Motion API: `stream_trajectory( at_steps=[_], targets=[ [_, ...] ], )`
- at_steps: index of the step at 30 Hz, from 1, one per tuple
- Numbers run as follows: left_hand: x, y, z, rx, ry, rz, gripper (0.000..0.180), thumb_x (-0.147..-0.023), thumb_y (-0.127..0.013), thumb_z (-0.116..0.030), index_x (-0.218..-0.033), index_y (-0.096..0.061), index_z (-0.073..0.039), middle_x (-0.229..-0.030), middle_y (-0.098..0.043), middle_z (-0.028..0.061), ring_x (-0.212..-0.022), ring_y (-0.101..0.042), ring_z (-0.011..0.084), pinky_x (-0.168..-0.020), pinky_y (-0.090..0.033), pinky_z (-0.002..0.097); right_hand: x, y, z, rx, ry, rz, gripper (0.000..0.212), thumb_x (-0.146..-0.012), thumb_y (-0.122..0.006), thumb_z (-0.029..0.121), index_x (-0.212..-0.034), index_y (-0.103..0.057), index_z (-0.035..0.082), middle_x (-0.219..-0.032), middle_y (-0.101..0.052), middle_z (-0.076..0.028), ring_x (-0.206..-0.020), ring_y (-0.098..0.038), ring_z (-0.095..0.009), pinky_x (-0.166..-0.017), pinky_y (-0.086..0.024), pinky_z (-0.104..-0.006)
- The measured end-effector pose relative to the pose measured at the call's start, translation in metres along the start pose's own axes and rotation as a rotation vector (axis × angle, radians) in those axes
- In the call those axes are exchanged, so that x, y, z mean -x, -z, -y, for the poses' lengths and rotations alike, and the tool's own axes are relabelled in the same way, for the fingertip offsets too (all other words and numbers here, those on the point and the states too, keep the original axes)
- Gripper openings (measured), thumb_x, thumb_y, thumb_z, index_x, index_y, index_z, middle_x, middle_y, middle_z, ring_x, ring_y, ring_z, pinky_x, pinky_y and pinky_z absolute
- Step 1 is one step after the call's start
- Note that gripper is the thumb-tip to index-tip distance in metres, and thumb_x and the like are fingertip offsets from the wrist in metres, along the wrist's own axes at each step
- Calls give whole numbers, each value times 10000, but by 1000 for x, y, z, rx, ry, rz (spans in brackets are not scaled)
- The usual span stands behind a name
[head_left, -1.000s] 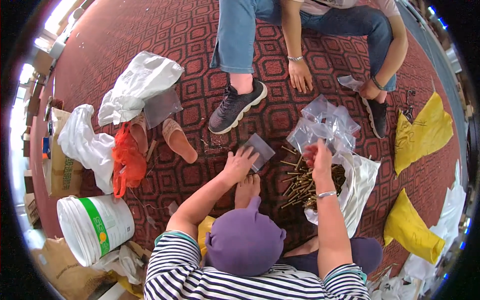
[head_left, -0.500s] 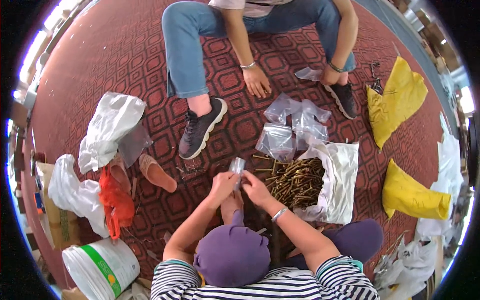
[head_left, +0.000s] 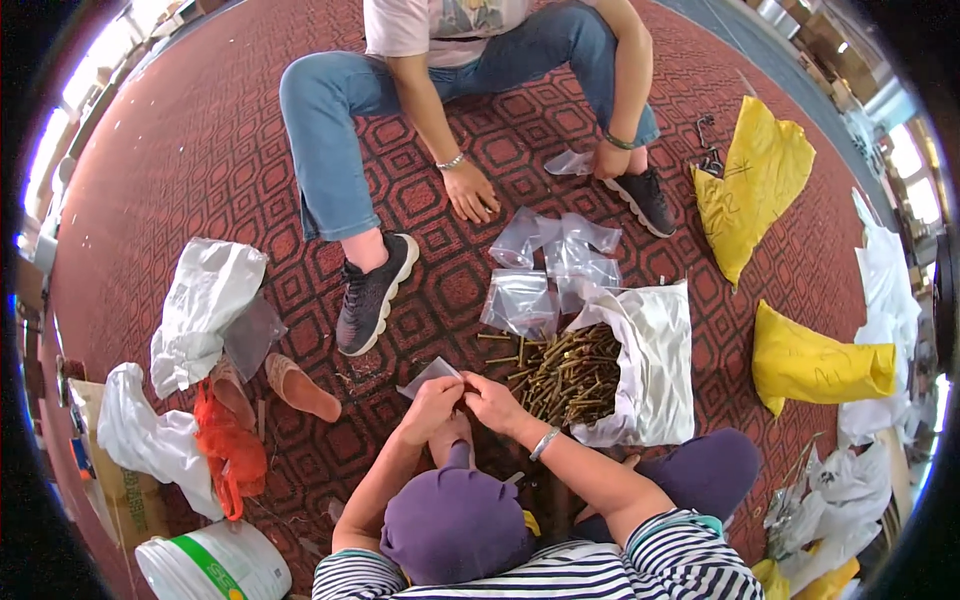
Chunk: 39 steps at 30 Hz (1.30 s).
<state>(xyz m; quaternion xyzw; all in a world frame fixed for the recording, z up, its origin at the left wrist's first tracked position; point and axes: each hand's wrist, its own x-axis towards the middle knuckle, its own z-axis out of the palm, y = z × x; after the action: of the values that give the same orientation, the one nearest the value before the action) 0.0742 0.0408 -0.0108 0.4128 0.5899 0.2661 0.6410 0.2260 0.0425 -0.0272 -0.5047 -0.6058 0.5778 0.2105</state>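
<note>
A small clear plastic bag (head_left: 424, 377) sticks out flat past the fingers of my left hand (head_left: 432, 408), which is closed on it. My right hand (head_left: 490, 402) meets the left at the bag's edge, fingers pinched together there. Its contents, if any, are hidden by my hands. To the right of my right hand lies a heap of long brass-coloured screws (head_left: 570, 375), spilling from the mouth of a white woven sack (head_left: 660, 365). Several clear zip bags (head_left: 522, 302) lie beyond the heap.
Across from me sits a person in jeans, one hand (head_left: 470, 192) low over the carpet, the other near a clear bag (head_left: 570, 162). Yellow sacks (head_left: 815, 355) stand at right. Slippers (head_left: 303, 388), a red bag (head_left: 230, 450), white bags and a white bucket (head_left: 215, 563) are at left.
The bag between my hands has gone from standing upright and rolled-looking to lying flat toward the left. My hands have come closer together. The whole view has shifted slightly.
</note>
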Motion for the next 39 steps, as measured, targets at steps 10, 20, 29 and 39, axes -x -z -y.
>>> stream_trajectory(
  at_steps=[10,20,29,39],
  targets=[
    [-2,-8,-3,-37,-56,-35,199,-814,-499,-126,-822,-617,34,-738,-604,51,-631,-503,129,-559,-391,219,-1,8,1,-34,-26,-32,312,-833,-448,152,-1078,-553,-10,-978,-629,-140,-827,-586,-272,-709,-449,-313],
    [-8,-9,-8,-408,-172,-13,209,-769,-485,-135,-788,-639,6,-679,-609,98,-588,-530,188,-543,-419,264,-13,40,-1,161,-84,142,282,-819,-445,242,-814,-612,16,-754,-629,-168,-665,-568,-327,-599,-443,-366],
    [-4,-15,1,-508,-144,-83,188,-764,-487,-153,-730,-624,-28,-664,-595,146,-550,-521,286,-518,-415,352,4,18,-1,471,85,-70,287,-798,-471,281,-683,-572,38,-663,-608,-173,-616,-566,-361,-542,-439,-419],
    [15,-20,12,-629,-462,-156,152,-768,-499,-109,-687,-574,-6,-585,-536,102,-493,-448,224,-479,-378,338,13,22,7,571,81,52,298,-783,-461,293,-692,-571,32,-668,-608,-163,-609,-540,-393,-531,-414,-437]
  ],
)
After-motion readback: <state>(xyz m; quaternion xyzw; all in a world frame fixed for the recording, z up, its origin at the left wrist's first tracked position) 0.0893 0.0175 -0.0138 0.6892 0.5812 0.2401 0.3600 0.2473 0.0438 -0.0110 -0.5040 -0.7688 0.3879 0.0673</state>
